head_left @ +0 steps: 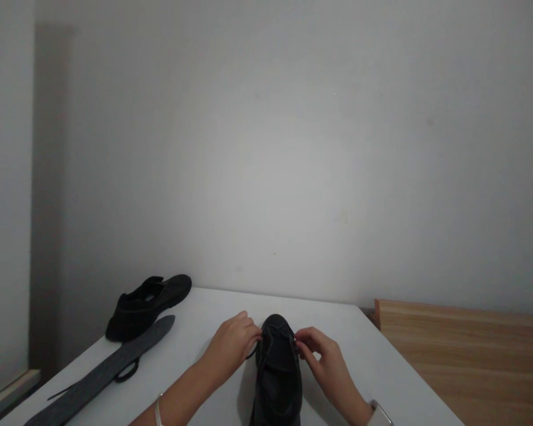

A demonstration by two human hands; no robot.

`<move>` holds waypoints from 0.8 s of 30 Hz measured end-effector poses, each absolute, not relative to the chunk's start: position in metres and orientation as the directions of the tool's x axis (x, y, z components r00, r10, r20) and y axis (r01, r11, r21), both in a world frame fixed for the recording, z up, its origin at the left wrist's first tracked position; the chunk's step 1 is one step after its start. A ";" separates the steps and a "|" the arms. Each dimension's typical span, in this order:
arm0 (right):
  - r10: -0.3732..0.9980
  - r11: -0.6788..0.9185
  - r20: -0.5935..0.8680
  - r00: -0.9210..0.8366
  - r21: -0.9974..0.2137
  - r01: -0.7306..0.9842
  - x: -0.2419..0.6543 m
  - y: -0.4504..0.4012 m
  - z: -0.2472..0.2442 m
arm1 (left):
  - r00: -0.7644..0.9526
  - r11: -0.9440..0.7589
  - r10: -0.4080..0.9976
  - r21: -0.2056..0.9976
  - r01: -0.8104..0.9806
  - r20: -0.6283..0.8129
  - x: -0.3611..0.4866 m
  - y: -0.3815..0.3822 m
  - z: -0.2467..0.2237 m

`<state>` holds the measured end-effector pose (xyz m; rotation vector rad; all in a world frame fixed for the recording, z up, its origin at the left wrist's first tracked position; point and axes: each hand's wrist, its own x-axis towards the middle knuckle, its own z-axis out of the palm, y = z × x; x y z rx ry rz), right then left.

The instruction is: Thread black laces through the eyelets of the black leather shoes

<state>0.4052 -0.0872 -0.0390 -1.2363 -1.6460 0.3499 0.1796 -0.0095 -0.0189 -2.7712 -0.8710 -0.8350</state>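
Note:
A black lace-up shoe (279, 381) stands upright on the white table in front of me, toe pointing to the wall. My left hand (236, 342) is closed in a pinch at the left side of its lacing. A dark shoelace (251, 354) curves out below those fingers. On the opposite side, my right hand (325, 358) pinches with thumb and forefinger at the lace edge, where a short dark strand shows. The fingertips hide most of what they grip.
A second black shoe (147, 305) rests at the table's far left edge. Beside it lies a long dark grey strap-like piece (111, 370) with a black loop (128, 373) under it. A plain wall is behind the white table (337, 322); a wooden panel (466, 355) stands right.

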 end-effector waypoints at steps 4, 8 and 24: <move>0.823 0.436 0.569 0.003 -0.634 0.639 0.405 -0.088 -0.040 | 0.687 -0.809 0.522 0.037 0.587 0.506 0.182 -0.013 -0.016; 0.794 0.460 0.608 -0.014 -0.585 0.668 0.405 -0.089 -0.040 | 0.684 -0.810 0.537 0.075 0.582 0.494 0.185 -0.010 -0.018; 0.800 0.430 0.596 -0.065 -0.494 0.756 0.396 -0.098 -0.028 | 0.578 -0.694 0.711 0.265 0.670 0.401 0.189 -0.020 -0.010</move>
